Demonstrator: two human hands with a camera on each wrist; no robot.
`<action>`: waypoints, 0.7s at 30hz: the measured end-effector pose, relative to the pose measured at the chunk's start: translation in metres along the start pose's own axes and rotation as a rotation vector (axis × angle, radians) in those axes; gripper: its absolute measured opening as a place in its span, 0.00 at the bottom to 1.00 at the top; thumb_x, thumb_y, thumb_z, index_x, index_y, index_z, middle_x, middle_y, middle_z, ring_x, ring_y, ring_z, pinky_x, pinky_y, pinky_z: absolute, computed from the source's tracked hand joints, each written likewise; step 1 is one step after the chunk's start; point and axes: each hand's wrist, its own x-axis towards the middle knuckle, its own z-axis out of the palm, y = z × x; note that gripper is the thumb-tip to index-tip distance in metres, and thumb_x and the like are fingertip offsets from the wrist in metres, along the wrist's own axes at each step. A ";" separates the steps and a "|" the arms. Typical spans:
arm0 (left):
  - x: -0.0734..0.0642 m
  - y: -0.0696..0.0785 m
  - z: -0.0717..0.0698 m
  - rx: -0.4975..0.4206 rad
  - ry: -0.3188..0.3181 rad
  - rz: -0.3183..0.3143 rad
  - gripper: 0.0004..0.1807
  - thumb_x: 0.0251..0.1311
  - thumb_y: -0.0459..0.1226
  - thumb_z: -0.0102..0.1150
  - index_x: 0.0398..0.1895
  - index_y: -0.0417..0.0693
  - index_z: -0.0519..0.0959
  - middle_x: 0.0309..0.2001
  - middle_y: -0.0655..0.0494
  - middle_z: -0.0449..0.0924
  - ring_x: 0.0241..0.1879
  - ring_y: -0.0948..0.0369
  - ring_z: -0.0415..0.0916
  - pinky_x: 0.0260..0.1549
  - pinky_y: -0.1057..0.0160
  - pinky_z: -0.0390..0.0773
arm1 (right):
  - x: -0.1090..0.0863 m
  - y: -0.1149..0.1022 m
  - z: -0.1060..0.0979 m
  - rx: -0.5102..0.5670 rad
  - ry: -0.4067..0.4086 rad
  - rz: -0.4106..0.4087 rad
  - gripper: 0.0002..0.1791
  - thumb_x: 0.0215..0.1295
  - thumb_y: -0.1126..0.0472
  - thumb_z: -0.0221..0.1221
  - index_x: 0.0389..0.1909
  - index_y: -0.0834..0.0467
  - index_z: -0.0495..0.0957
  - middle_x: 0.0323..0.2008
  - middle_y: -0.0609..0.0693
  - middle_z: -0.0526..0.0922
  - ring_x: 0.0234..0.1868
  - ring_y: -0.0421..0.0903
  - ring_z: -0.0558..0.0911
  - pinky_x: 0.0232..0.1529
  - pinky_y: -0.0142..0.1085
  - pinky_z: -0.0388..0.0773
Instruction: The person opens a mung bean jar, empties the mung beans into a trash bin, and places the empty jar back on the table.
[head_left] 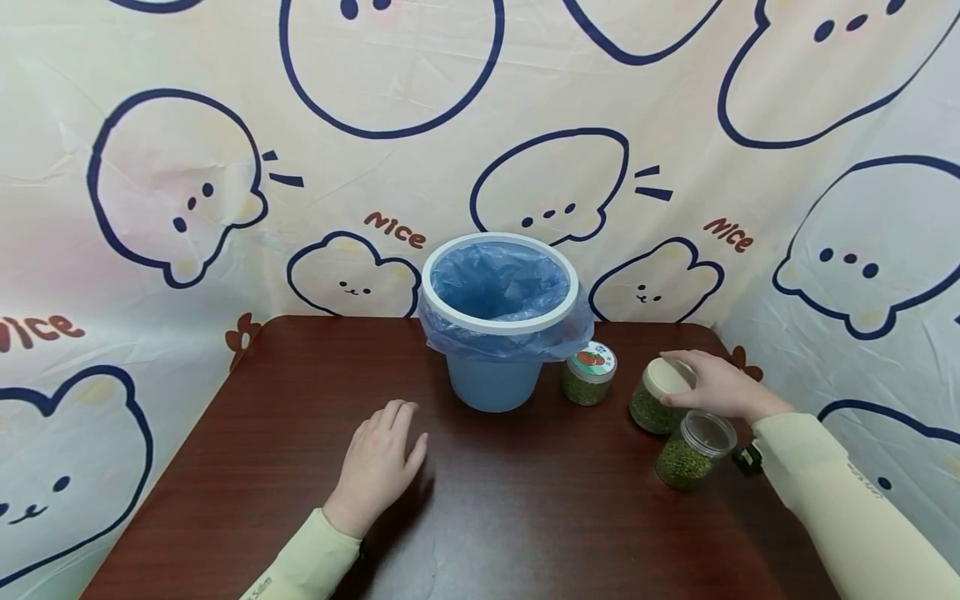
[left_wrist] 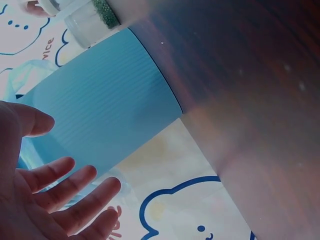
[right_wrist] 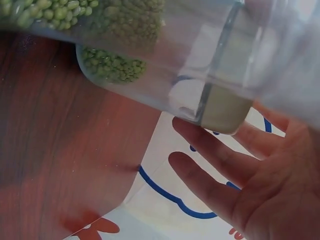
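My right hand (head_left: 712, 385) grips the cream lid (head_left: 667, 377) of a clear jar (head_left: 654, 410) partly filled with green beans, its thumb on the near side of the lid. In the right wrist view, the fingers (right_wrist: 220, 155) reach along the lid's edge, and part of the hand is hidden. Just in front stands a jar without a lid (head_left: 688, 458), holding green beans. My left hand (head_left: 378, 467) hovers over or rests near the table with loosely spread fingers, holding nothing. In the left wrist view its fingers (left_wrist: 85, 205) are apart from the blue bin (left_wrist: 110, 100).
The blue bin, lined with a blue plastic bag (head_left: 498, 283) under a white rim, stands at the back middle of the brown table (head_left: 510, 500). Right beside it is another jar of green contents with a printed lid (head_left: 589, 375). A patterned cloth (head_left: 360, 183) hangs behind.
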 end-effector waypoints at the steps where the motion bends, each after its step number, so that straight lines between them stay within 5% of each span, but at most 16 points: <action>1: 0.000 0.000 0.000 0.000 -0.001 0.000 0.21 0.57 0.38 0.72 0.51 0.38 0.79 0.46 0.47 0.80 0.40 0.48 0.82 0.35 0.48 0.81 | 0.000 0.000 0.000 -0.003 0.007 0.001 0.47 0.59 0.40 0.72 0.73 0.62 0.68 0.63 0.67 0.76 0.54 0.58 0.79 0.47 0.51 0.77; 6: 0.000 0.000 -0.001 0.000 -0.006 -0.002 0.21 0.57 0.38 0.72 0.51 0.38 0.79 0.46 0.47 0.80 0.40 0.48 0.82 0.36 0.48 0.81 | -0.002 -0.001 -0.004 -0.016 0.048 0.023 0.49 0.60 0.37 0.70 0.74 0.61 0.67 0.65 0.68 0.73 0.52 0.58 0.78 0.43 0.48 0.75; 11: 0.001 0.000 -0.001 -0.005 -0.006 0.002 0.21 0.57 0.38 0.71 0.51 0.38 0.79 0.46 0.47 0.80 0.40 0.48 0.82 0.36 0.48 0.81 | -0.005 -0.001 -0.012 0.003 0.120 0.054 0.50 0.61 0.35 0.68 0.75 0.62 0.65 0.69 0.69 0.70 0.60 0.63 0.75 0.50 0.55 0.74; 21: 0.002 0.001 -0.003 -0.030 0.009 0.006 0.20 0.58 0.37 0.70 0.51 0.40 0.78 0.45 0.48 0.81 0.40 0.49 0.82 0.36 0.48 0.81 | -0.024 -0.023 -0.042 0.155 0.331 0.034 0.46 0.67 0.48 0.68 0.78 0.64 0.60 0.70 0.72 0.67 0.65 0.69 0.68 0.53 0.60 0.69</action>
